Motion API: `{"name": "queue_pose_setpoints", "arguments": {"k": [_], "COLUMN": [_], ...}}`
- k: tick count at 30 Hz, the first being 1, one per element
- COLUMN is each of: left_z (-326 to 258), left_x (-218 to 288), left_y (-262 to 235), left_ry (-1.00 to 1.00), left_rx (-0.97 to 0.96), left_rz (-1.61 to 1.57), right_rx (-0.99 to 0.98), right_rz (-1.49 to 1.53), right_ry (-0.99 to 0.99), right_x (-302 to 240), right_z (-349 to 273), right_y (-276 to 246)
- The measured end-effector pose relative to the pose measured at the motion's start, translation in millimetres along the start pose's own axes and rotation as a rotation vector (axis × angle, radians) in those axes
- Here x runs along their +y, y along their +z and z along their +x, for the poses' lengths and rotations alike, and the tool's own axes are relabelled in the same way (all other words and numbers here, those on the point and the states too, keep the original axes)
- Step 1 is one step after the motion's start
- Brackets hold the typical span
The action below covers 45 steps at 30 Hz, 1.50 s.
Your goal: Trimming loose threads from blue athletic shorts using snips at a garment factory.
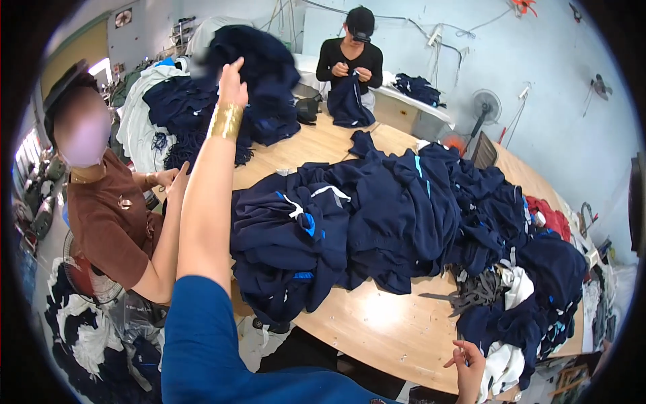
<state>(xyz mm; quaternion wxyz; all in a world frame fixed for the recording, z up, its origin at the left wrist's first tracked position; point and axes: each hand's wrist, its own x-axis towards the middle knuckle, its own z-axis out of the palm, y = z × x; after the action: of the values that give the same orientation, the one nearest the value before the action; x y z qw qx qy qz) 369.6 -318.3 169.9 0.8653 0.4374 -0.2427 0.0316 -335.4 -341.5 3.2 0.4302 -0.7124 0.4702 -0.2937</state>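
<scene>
My left arm reaches far across the table to the upper left. My left hand (232, 86), above a gold bracelet, has its fingers stretched out at a navy garment (259, 67). That garment is smeared by motion, above a pile of navy clothes (178, 101); whether the hand touches it is hard to tell. Low at the right, my right hand (468, 367) is held by the table edge with curled fingers around something thin and dark, too small to name. Beside it lie a white cloth (503, 367) and heaped navy garments (404, 209) with white and light-blue parts.
A masked person in brown (108, 215) stands close on the left. Across the wooden table (383, 316), another person in black (351, 64) handles a navy garment (350, 101). Grey strips (478, 291) and a red cloth (548, 217) lie right. A fan (484, 106) stands behind.
</scene>
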Motion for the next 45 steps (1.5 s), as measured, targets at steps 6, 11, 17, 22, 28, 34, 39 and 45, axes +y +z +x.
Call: {"name": "queue_pose_setpoints", "arguments": {"k": [6, 11, 17, 22, 28, 34, 39, 45], "left_z": [-214.3, -336.4, -377.9, -391.0, -472.3, -482.6, -477.4, -458.6], "left_x": [-70.8, -123.1, -186.2, -185.5, -25.3, -52.5, -72.3, -36.5], "left_y": [27.4, 60.4, 104.6, 137.3, 176.9, 78.9, 8.8, 7.9], "left_ry": [-0.398, 0.011, 0.557, 0.318, -0.204, -0.343, -0.798, -0.607], "left_rx": [-0.303, -1.052, -1.057, -1.072, -1.517, -1.408, -0.886, -0.999], "left_rz": [0.305, 0.599, 1.210, 0.819, 0.258, 0.529, 0.450, 0.510], "right_rx": [-0.008, -0.017, 0.060, 0.155, 0.290, 0.309, 0.287, 0.265], "right_rz": [-0.036, -0.063, -0.033, 0.030, 0.264, 0.267, 0.093, -0.038], "right_ry": [0.050, 0.106, 0.259, 0.301, 0.266, 0.291, 0.370, 0.370], "right_x": [3.1, 15.7, 43.3, 66.7, 54.2, 70.3, 108.5, 123.1], "right_z": [0.2, -4.5, -38.4, -59.1, -45.3, -48.9, -61.8, -26.0], "right_y": [-0.8, 2.7, -7.5, -25.0, -32.3, -26.5, -20.8, -14.3]}}
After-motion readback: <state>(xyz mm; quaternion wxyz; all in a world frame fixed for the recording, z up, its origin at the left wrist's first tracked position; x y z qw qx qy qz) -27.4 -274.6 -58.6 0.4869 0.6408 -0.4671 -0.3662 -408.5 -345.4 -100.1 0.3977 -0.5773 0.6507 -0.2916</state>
